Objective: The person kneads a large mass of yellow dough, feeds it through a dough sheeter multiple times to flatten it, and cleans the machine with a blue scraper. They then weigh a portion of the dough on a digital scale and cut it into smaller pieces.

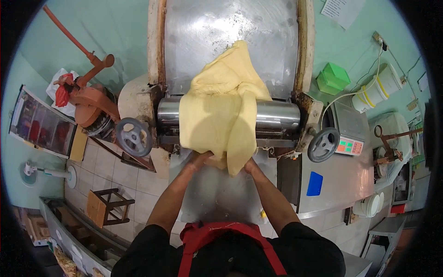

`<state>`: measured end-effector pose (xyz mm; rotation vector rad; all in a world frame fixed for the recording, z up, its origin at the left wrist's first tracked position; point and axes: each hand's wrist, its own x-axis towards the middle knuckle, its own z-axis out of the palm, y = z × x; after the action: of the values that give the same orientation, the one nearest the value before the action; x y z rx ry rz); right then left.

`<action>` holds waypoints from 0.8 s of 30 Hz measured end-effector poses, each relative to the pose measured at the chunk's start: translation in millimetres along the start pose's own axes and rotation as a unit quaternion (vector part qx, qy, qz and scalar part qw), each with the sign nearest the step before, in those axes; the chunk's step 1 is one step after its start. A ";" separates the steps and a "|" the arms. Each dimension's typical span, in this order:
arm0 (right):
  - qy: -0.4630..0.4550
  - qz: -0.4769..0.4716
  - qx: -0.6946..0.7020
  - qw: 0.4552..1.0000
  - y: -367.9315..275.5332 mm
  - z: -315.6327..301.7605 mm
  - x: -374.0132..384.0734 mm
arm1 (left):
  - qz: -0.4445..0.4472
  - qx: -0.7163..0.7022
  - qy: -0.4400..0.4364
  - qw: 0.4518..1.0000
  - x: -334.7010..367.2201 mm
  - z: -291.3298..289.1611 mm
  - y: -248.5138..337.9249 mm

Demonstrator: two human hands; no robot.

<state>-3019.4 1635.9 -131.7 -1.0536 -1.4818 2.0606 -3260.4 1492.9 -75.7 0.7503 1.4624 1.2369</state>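
A large sheet of pale yellow dough (217,120) hangs over the steel roller (279,115) of a dough sheeter, its folded upper part resting on the sloping metal plate (230,23) behind. Toward me, the lower end droops past the roller above a lower metal tray (217,198). At the left of that drooping end, my left hand (202,159) holds the dough from beneath, its fingers partly covered. My right hand (249,165) is at the right edge of the dough, holding it there; most of its fingers are hidden behind the hanging flap.
Grey handwheels flank the roller, one at left (134,137) and one at right (323,144). On the right, a steel table (341,184) bears a scale (349,147) and a blue scraper (314,183). A green box (333,78) sits farther back. A wooden stool (109,207) stands on the floor at left.
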 end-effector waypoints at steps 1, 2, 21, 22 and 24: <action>-0.025 -0.007 0.000 1.000 -4.9 13.4 -14.5 | -0.012 -0.026 -0.006 1.000 -15.5 12.0 9.8; -0.049 -0.016 -0.001 0.999 -12.4 24.2 -32.4 | -0.022 -0.051 -0.015 0.998 -32.9 19.5 24.0; 0.003 0.046 0.236 0.971 -128.3 105.1 -115.1 | 0.323 0.509 0.150 0.784 -75.8 87.9 213.9; -0.018 0.040 0.241 0.970 -118.6 102.3 -123.7 | 0.354 0.479 0.142 0.790 -79.5 85.3 204.9; -0.014 0.083 0.186 0.979 -99.4 91.1 -137.4 | 0.416 0.419 0.128 0.797 -91.2 76.9 188.9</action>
<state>-3011.5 1520.5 22.2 -1.0238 -0.9887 2.3566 -3191.1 1484.9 136.6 2.0661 2.0156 1.2980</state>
